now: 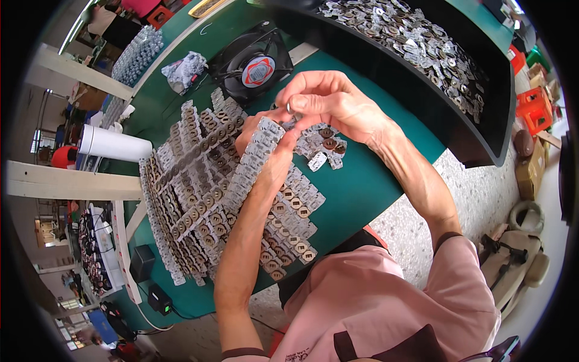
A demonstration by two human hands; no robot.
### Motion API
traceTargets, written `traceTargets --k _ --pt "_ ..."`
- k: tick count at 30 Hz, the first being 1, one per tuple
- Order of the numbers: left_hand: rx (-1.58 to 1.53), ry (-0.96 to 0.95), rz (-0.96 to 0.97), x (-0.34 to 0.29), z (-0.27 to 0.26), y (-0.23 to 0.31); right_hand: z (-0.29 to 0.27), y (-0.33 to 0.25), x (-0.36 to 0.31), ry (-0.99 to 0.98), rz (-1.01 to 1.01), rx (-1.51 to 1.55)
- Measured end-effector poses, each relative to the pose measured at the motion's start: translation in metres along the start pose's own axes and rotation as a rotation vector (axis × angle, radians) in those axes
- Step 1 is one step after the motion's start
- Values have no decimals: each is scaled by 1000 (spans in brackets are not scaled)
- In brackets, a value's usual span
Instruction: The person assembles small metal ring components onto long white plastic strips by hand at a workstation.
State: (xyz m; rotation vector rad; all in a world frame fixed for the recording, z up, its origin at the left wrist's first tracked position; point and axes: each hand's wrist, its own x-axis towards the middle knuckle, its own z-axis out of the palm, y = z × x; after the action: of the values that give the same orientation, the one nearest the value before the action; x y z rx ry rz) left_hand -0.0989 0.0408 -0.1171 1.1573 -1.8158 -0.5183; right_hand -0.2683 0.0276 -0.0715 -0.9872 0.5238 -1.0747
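Observation:
My left hand (250,130), partly hidden, is closed around the upper end of a strip of small grey, translucent plastic pieces (256,160), which hangs down along my forearm. Close against it, my right hand (338,105) pinches a tiny shiny metal part (289,108) between thumb and forefinger. Beneath both hands lies a small heap of loose plastic-and-metal pieces (325,145). Many similar strips (202,208), set with brown round and square-holed inserts, lie stacked in rows on the green tabletop (356,190) to the left.
A big black bin (422,78) of loose pieces (416,45) stands at the back right. Behind my hands sits a black fan (256,71), with a crumpled cloth-like bundle (185,72) beside it. A white roll (114,143) and a pale frame bar (72,181) border the left side.

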Motion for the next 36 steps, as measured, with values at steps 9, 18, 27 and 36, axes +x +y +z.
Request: traceTargets --k 9,18,27,36 --pt "-246 56 -71 -3 8 -4 18 -8 -13 -216 -132 -237" --pt "-248 108 -3 3 -3 27 -2 -4 -2 143 -132 -79" --pt "-608 115 -251 6 -13 27 4 11 -2 230 -75 -31" --pt "-620 121 -223 7 -12 29 6 12 -4 215 -72 -58"
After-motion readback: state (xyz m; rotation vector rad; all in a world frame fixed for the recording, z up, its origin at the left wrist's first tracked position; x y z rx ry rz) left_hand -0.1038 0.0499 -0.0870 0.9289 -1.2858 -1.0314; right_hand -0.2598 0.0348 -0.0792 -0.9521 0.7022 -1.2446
